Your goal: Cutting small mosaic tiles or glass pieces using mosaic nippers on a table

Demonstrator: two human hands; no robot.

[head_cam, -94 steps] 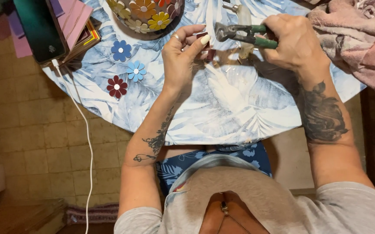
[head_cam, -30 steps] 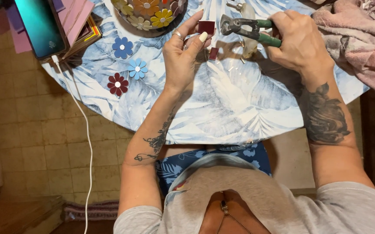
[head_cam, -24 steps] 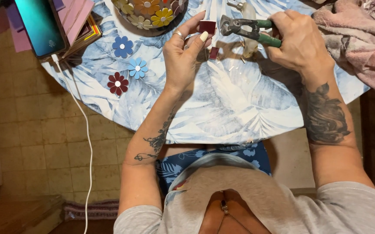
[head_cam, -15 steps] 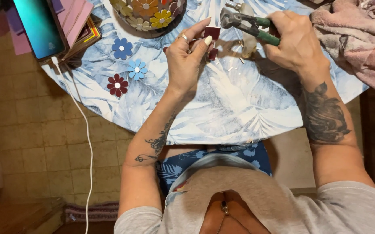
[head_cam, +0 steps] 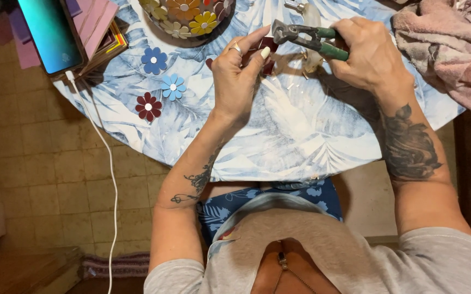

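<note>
My left hand (head_cam: 238, 76) pinches a small dark red tile piece (head_cam: 268, 53) between thumb and fingers above the round table (head_cam: 279, 141). My right hand (head_cam: 369, 51) grips green-handled nippers (head_cam: 311, 37), whose metal jaws point left and sit right beside the red piece. Whether the jaws touch it is unclear. Small pale offcuts (head_cam: 301, 68) lie on the leaf-patterned cloth beneath both hands.
Three mosaic flowers, dark blue (head_cam: 153, 59), light blue (head_cam: 173, 87) and dark red (head_cam: 148, 106), lie left. A flower-covered bowl (head_cam: 189, 19) stands at the back. A lit phone (head_cam: 50, 34) with a white cable (head_cam: 107, 163) leans on pink books; a pink towel (head_cam: 453, 49) lies at the right.
The left hand has turned and lifted the red piece toward the nippers. The right hand's nippers shifted slightly up and left to meet it.
</note>
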